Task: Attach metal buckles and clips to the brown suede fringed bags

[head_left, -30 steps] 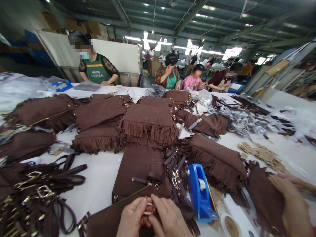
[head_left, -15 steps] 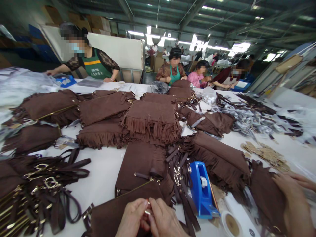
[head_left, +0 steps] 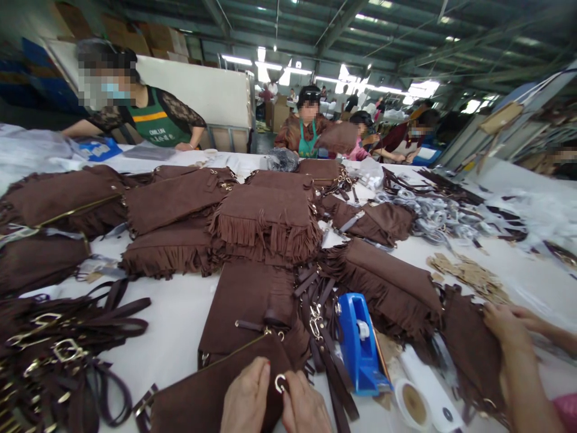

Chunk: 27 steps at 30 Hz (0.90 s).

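At the bottom edge my left hand (head_left: 246,400) and my right hand (head_left: 304,409) meet over a brown suede bag (head_left: 202,397) lying in front of me. Together the fingertips pinch a small metal ring (head_left: 280,382) at the bag's upper edge. A second flat brown bag (head_left: 250,300) with a gold zipper lies just beyond it. A bundle of dark straps with clasps (head_left: 318,313) sits to the right of my hands.
A blue tape dispenser (head_left: 358,346) and a tape roll (head_left: 412,406) stand right of the straps. Fringed brown bags (head_left: 265,219) cover the white table (head_left: 180,313). Buckled straps (head_left: 58,349) pile at left. A co-worker's hands (head_left: 509,331) handle a bag at right. Other people work across the table.
My hands have slipped lower in view and the metal ring now shows between my fingertips. A person across the table has lifted a brown bag. The view shifted slightly.
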{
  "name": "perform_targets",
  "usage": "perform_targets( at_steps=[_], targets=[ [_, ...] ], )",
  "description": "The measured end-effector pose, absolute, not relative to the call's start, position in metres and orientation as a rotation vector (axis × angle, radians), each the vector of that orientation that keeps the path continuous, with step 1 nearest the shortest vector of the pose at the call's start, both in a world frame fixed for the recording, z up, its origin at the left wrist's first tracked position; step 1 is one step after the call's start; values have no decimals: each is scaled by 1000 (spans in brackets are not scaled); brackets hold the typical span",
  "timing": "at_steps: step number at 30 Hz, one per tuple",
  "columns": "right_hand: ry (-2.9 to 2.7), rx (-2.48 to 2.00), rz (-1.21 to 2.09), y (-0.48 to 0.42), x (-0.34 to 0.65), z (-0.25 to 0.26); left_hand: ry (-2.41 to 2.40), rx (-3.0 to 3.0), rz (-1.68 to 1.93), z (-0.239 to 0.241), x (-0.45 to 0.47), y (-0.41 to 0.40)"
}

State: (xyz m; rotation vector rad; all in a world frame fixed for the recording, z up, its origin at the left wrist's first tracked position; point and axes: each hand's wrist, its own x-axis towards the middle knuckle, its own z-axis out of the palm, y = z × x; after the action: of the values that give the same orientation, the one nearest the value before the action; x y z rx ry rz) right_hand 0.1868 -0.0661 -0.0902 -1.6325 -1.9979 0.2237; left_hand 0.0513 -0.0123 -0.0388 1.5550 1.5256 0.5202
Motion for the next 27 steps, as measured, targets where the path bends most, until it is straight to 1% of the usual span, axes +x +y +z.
perform_targets(
  at_steps=[3,6,9,14,20,27],
  targets=[
    [-1918,-1686,262,-55,201,-83,1602,2071,511,-34,54,12],
    [-1867,-1759,270,-41,209,-74,1579,2299,289,-32,63,30],
    [-1891,-1833,226,-27,210,-71,1567,2318,165,-31,70,37],
    [-1917,-1951,234,-14,201,-76,1439,2268,98,-35,64,34],
    [-1936,-1966,268,-14,188,-82,1295,2059,132,-35,60,32],
    [-1987,-1997,283,-21,181,-84,1352,2106,121,-35,61,29]
  ],
)
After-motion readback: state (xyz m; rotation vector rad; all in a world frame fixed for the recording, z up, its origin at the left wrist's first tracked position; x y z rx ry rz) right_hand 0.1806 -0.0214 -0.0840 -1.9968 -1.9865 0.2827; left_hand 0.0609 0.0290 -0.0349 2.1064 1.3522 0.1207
